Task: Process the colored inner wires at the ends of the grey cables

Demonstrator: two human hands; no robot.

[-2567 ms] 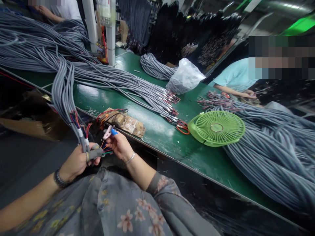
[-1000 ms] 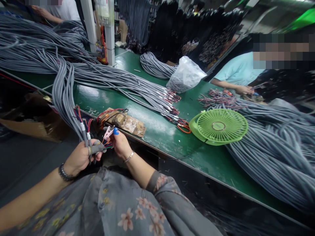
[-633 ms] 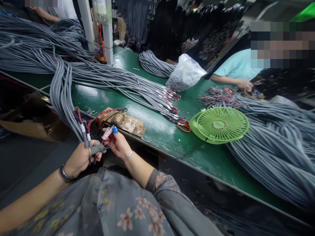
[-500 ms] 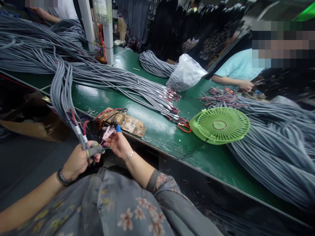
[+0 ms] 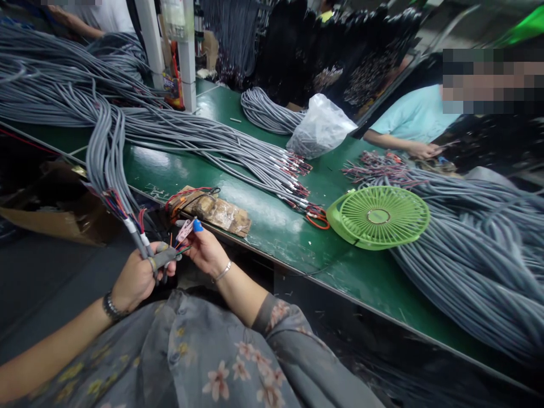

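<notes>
My left hand [image 5: 138,277] is closed around several grey cables [image 5: 135,231], just off the table's front edge. Its thumb wears a grey covering and presses on a cable end with thin coloured wires [image 5: 181,247] fanning out. My right hand [image 5: 208,252] is closed close beside it, a blue cover on one fingertip. Between its fingers is a small pinkish-white strip-like piece [image 5: 184,231], whose kind I cannot make out. The fingertips are at the coloured wires; whether they grip them too is unclear. Further cable ends with white bands and red and blue wires rise above my left hand.
A taped cardboard block [image 5: 221,212] with wires lies at the edge of the green table [image 5: 263,226]. Beyond it are long grey cable bundles [image 5: 204,133], a plastic bag [image 5: 321,127] and a green fan [image 5: 378,216]. A co-worker's hand [image 5: 423,149] handles wires at right. An open carton [image 5: 55,221] stands lower left.
The pinkish-white piece has turned slightly, and my right fingertips have shifted a little left. My left hand has moved slightly to the right, still around the cables.
</notes>
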